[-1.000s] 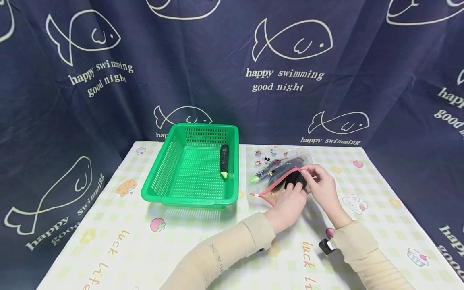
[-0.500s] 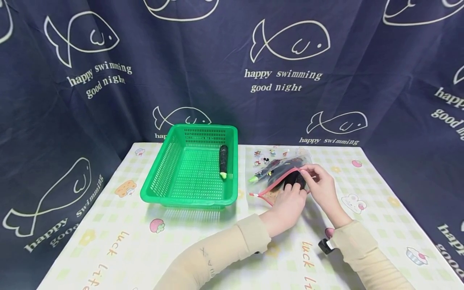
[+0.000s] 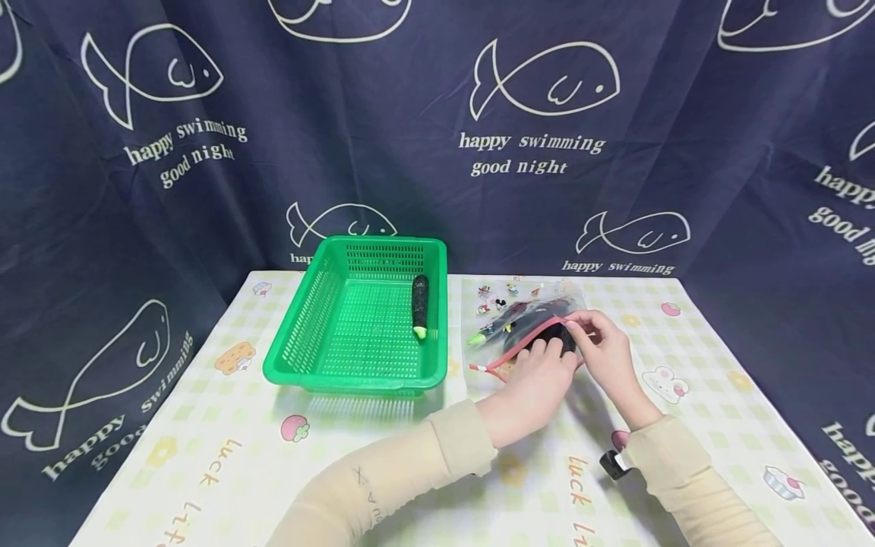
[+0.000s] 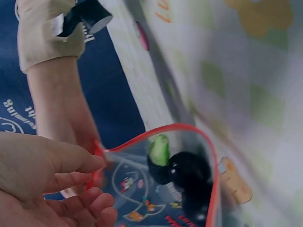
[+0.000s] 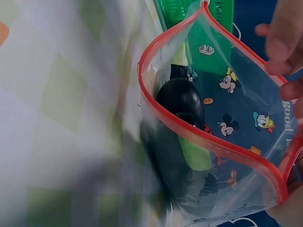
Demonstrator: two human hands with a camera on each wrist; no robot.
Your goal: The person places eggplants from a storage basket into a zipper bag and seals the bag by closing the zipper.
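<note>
Red-rimmed at centre-right, the bag (image 3: 519, 346) stays pinched in the right hand (image 3: 603, 348) as the relaxed left hand (image 3: 536, 380) eases leftward, likely leaving eggplants (image 4: 189, 171) inside.

Head view bright, evenly lit; pale table (image 3: 526, 516) close to washed out. Soft shadows under basket (image 3: 355, 383) and beside right sleeve (image 3: 673, 456). Wide-angle stretch skews curtain (image 3: 533, 190) print at side edges. Wrist views dimmer, greyer, softer. Small glare spots on vegetables (image 4: 190, 171). Right wrist view: blurred tabletop, dark smudgy shadow, slight sheen on bag (image 5: 215, 139).
</note>
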